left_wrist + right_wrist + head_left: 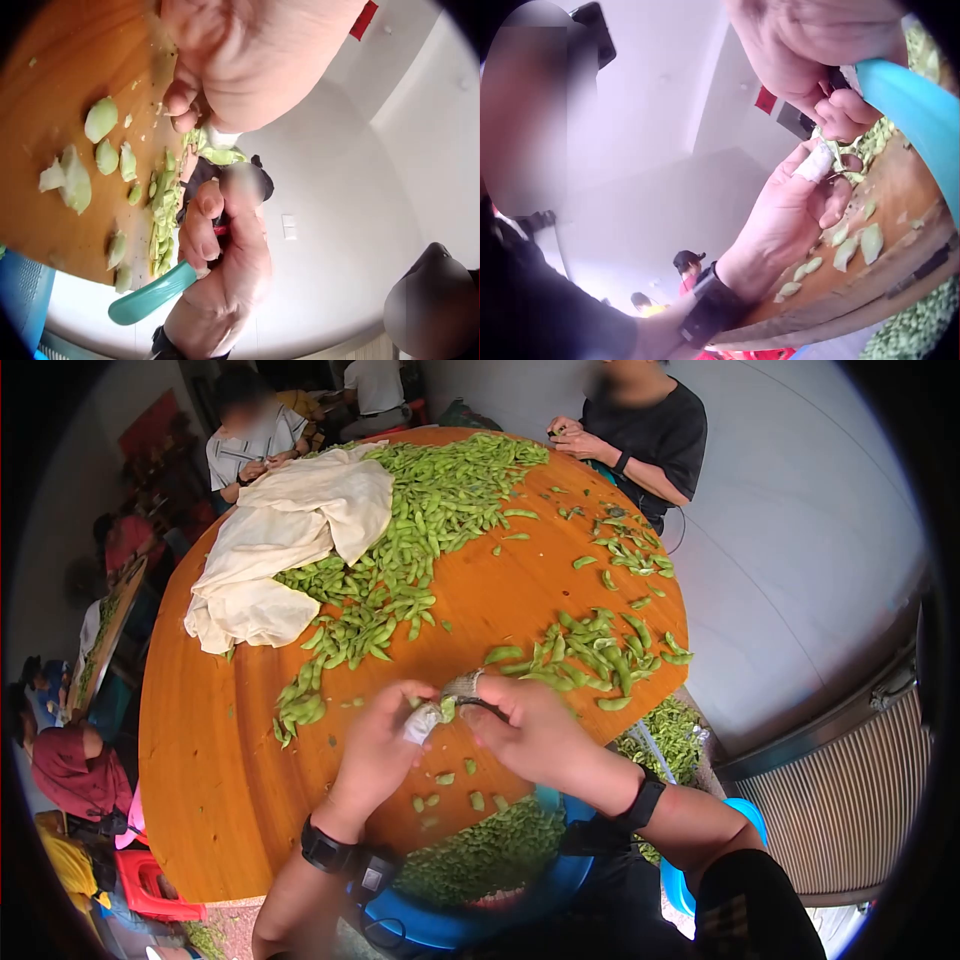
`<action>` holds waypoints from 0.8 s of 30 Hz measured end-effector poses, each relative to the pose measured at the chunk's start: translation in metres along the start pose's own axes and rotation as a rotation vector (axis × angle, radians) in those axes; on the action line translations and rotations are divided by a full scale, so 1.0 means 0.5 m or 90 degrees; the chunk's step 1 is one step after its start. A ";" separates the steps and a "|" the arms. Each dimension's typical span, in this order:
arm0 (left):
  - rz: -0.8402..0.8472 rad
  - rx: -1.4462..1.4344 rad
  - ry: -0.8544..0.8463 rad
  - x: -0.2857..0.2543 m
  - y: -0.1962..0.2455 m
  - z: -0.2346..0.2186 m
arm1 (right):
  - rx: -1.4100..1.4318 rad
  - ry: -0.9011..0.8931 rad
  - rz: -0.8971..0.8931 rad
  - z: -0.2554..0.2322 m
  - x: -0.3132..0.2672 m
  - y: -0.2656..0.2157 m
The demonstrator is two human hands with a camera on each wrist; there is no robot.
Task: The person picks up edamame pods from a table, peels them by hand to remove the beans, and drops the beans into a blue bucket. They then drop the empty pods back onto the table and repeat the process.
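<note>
Over the table's near edge, my left hand (372,745) pinches a green soybean pod (447,708) between thumb and fingers. White wrapping (817,163) covers its thumb. My right hand (545,728) meets it at the pod, fingers curled round a tool with a teal handle (154,292) that sticks out of the palm. The tool's working end is hidden among the fingers. A light wrap (463,683) covers one right fingertip. Several loose bits of pod (871,242) lie on the wood beneath both hands.
A round wooden table (230,760) bears a large heap of pods (430,520) and a cream cloth (290,520). A smaller pod pile (590,650) lies to the right. Below the edge stands a blue basin (575,860) of shelled beans (480,850). Other people (640,450) sit around.
</note>
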State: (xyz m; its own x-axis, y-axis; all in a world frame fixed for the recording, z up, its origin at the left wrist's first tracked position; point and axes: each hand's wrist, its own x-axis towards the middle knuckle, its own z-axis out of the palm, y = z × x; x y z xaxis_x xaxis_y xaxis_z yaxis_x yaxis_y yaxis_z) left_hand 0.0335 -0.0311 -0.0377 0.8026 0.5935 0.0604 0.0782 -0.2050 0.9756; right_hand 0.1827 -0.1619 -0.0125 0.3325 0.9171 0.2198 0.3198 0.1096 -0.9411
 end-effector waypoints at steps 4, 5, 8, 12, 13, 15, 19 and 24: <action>-0.016 -0.060 0.004 0.000 0.008 -0.005 | 0.053 -0.006 0.066 -0.003 0.004 0.006; -0.025 -0.088 0.033 0.000 0.015 -0.001 | 0.051 -0.007 0.065 0.001 0.005 0.012; 0.071 -0.142 0.022 -0.006 0.016 0.017 | 0.059 0.024 0.022 0.016 0.004 0.019; 0.109 -0.158 0.033 -0.010 0.010 0.018 | 0.046 -0.008 0.115 0.020 0.003 0.003; 0.094 -0.171 0.040 -0.010 0.014 0.020 | 0.058 0.001 0.161 0.022 0.003 -0.002; 0.079 -0.186 0.049 -0.011 0.015 0.018 | 0.084 0.001 0.179 0.024 0.001 -0.020; 0.020 -0.153 -0.023 -0.014 0.022 0.017 | 0.163 -0.006 0.248 0.017 0.005 -0.020; 0.020 -0.107 -0.112 -0.020 0.016 0.008 | 0.184 -0.042 0.280 -0.001 0.001 -0.029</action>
State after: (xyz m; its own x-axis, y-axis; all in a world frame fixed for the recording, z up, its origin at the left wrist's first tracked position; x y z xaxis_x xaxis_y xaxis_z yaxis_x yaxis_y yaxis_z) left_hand 0.0283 -0.0418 -0.0314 0.8947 0.4415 0.0685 -0.0365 -0.0805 0.9961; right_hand 0.1786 -0.1630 0.0015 0.3208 0.9212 -0.2202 -0.0977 -0.1991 -0.9751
